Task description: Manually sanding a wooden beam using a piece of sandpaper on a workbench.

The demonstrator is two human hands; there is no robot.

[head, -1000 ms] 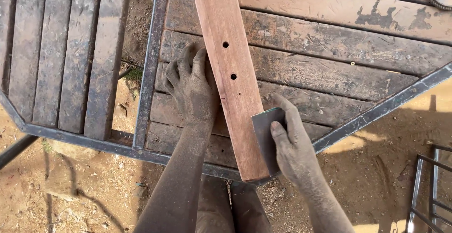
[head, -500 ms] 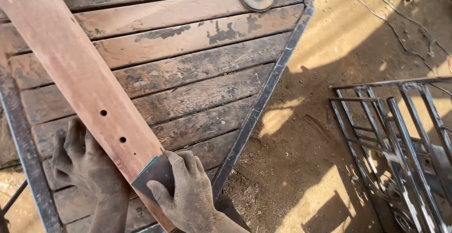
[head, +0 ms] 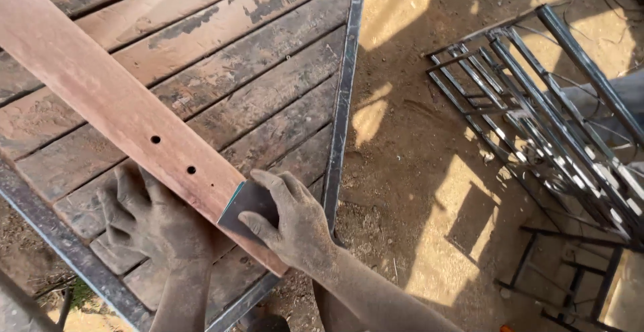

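Note:
A long reddish wooden plank (head: pixel 100 94) with small drilled holes lies diagonally across a worn slatted table (head: pixel 255 97) that has a steel frame. My right hand (head: pixel 295 221) presses a dark sheet of sandpaper (head: pixel 246 206) against the plank's edge near its close end. Beside it, my left hand (head: pixel 151 221) rests flat on the table slats against the plank's near side, its fingers spread. Both hands are coated in dust.
The table's steel edge bar (head: pixel 343 97) runs down the middle of the view. On the sandy ground (head: pixel 416 171) to the right lies a black metal grille frame (head: pixel 543 117). Thin wires lie at the top right.
The view has swung to the right, bringing the ground and the metal grille into sight. Both hands have kept their places on the plank and the sandpaper.

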